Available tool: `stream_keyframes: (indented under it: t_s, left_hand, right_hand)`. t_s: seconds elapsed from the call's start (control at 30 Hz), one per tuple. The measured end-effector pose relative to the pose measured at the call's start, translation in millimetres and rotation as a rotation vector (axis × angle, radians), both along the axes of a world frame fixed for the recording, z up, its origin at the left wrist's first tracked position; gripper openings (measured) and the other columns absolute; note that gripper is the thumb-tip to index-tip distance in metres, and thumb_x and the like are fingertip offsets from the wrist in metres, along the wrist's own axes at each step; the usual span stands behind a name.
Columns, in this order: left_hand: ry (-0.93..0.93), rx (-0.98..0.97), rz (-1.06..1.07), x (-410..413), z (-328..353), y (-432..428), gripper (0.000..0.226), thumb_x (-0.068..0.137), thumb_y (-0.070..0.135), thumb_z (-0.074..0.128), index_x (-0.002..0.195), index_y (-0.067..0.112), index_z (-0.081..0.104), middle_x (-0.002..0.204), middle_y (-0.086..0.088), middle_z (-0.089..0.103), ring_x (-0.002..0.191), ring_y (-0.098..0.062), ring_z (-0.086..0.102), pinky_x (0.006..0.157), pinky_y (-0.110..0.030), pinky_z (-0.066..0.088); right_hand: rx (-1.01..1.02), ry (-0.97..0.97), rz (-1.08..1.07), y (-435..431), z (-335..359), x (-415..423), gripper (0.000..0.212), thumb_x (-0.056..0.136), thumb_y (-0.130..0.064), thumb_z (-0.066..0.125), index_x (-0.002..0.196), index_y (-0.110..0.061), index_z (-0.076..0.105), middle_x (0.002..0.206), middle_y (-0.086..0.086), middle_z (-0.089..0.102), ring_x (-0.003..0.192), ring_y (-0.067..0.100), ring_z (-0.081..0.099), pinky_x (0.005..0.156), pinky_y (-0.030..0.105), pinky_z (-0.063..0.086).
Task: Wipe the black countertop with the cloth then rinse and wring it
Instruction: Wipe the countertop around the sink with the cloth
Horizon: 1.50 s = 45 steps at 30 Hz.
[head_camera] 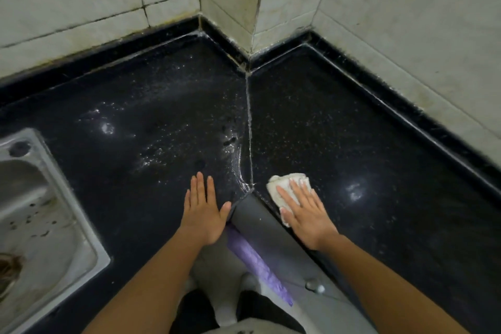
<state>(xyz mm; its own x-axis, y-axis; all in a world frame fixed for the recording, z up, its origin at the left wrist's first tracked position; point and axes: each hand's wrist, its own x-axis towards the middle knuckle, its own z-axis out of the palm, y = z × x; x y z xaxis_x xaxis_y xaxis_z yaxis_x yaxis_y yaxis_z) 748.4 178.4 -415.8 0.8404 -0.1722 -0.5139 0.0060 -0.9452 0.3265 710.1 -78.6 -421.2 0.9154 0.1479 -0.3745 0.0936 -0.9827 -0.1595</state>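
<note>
Wiping stage. I have the right hand flat on the cloth, fingers straight and slightly spread. It presses the cloth onto the countertop just right of the seam, probably to spread pressure over the fold. The left hand lies flat, fingers together and thumb out, likely as a brace. The sink is cut off at left and no tap shows. The cloth's underside is hidden.

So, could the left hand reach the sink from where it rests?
Probably yes: the left hand lies flat on the countertop, with only bare surface between it and the sink.
</note>
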Motion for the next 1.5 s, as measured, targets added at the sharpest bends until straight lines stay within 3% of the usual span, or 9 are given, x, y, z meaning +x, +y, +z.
stream_keyframes:
  t_s: [0.2,0.4,0.57,0.73,0.87,0.97,1.1,1.27,1.5]
  left_hand:
    - [-0.073,0.039,-0.186,-5,3,40,0.071,0.099,0.049,0.016,0.146,0.012,-0.022,0.154,-0.008,-0.029,0.141,-0.022,-0.027,0.117,-0.039,-0.013]
    - [-0.123,0.073,-0.278,-3,1,62,0.072,0.099,0.051,0.017,0.145,0.012,-0.023,0.154,-0.006,-0.028,0.142,-0.02,-0.024,0.117,-0.039,-0.011]
    - [-0.14,0.067,-0.316,1,-2,65,0.071,0.092,0.06,0.0,0.134,0.014,-0.035,0.15,-0.006,-0.035,0.139,-0.019,-0.03,0.115,-0.037,-0.013]
    - [-0.14,0.08,-0.319,3,-8,66,0.11,0.041,0.07,-0.05,0.134,0.013,-0.035,0.143,-0.004,-0.04,0.132,-0.016,-0.033,0.111,-0.033,-0.017]
    - [-0.159,0.098,-0.297,5,-12,69,0.084,0.09,0.065,0.004,0.146,0.007,0.027,0.15,-0.015,0.034,0.141,-0.025,0.024,0.115,-0.037,0.005]
    - [-0.208,0.083,-0.34,18,-16,74,0.071,0.088,0.061,0.026,0.138,0.012,0.039,0.139,-0.012,0.05,0.133,-0.024,0.03,0.112,-0.041,0.006]
    - [-0.285,0.091,-0.182,56,-13,73,0.075,0.094,0.059,0.009,0.142,0.008,0.035,0.146,-0.014,0.04,0.139,-0.025,0.025,0.115,-0.043,0.013]
    - [-0.345,0.106,0.061,115,-8,75,0.075,0.095,0.058,0.01,0.15,0.009,-0.007,0.158,-0.008,-0.011,0.145,-0.02,-0.014,0.113,-0.034,-0.014]
    - [-0.27,0.161,0.247,180,-13,101,0.075,0.096,0.052,0.017,0.149,0.005,-0.011,0.157,-0.014,-0.017,0.144,-0.024,-0.018,0.116,-0.037,-0.013]
  right_hand:
    - [-0.069,-0.002,-0.72,-33,3,-61,0.059,0.095,-0.056,-0.001,0.15,-0.037,-0.009,0.161,0.001,-0.01,0.147,0.017,-0.015,0.119,0.036,-0.005]
    - [-0.008,-0.089,-1.248,29,-1,-44,0.055,0.102,-0.043,0.019,0.153,-0.029,0.005,0.161,0.011,-0.004,0.147,0.03,-0.008,0.117,0.046,-0.006]
    - [-0.011,-0.038,-0.975,84,-3,-10,0.057,0.102,-0.045,0.014,0.152,-0.029,-0.008,0.16,0.013,-0.01,0.147,0.032,-0.012,0.117,0.046,-0.009]
    - [0.047,-0.018,-0.598,140,-4,27,0.056,0.102,-0.045,0.009,0.148,-0.032,-0.019,0.158,0.011,-0.023,0.144,0.03,-0.024,0.114,0.043,-0.018]
    - [0.109,-0.002,-0.47,165,-7,64,0.054,0.102,-0.046,0.008,0.148,-0.037,-0.018,0.158,0.006,-0.025,0.143,0.026,-0.026,0.114,0.042,-0.02]
    - [0.09,-0.002,-0.471,164,-10,86,0.054,0.1,-0.049,0.004,0.149,-0.037,-0.015,0.158,0.006,-0.023,0.144,0.025,-0.025,0.115,0.042,-0.019]
    - [0.041,-0.018,-0.384,158,-9,108,0.071,0.082,-0.056,-0.017,0.15,-0.034,-0.015,0.158,0.008,-0.022,0.145,0.027,-0.023,0.114,0.042,-0.019]
    - [0.066,0.011,-0.293,122,-6,184,0.054,0.101,-0.048,0.009,0.15,-0.036,-0.012,0.158,0.005,-0.022,0.144,0.023,-0.025,0.115,0.04,-0.019]
    - [0.051,0.069,-0.224,93,-3,286,0.055,0.101,-0.049,0.009,0.149,-0.038,-0.016,0.157,0.004,-0.028,0.142,0.022,-0.029,0.115,0.04,-0.019]
